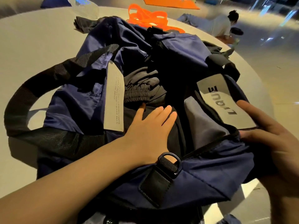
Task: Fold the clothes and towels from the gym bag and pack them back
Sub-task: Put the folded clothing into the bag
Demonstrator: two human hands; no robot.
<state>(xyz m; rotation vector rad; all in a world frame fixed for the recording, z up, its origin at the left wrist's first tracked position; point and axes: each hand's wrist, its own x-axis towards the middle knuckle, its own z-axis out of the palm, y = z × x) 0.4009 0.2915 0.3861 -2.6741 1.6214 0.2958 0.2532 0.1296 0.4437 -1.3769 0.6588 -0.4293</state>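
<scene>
Head view showed me one navy gym bag lying open on the round pale table, its long axis running from the near edge away toward the far side, the mouth facing up. I counted two grey patches on the bag, one on each lip of the opening, and one black D-ring tab at the near end. Inside lay dark folded clothes, at least two pieces, though I could not count them surely. My two hands were both at the bag: the left hand lay flat with straight fingers pressing on black cloth inside, and the right hand pinched the right lip of the opening. One orange strap lay beyond the bag.
</scene>
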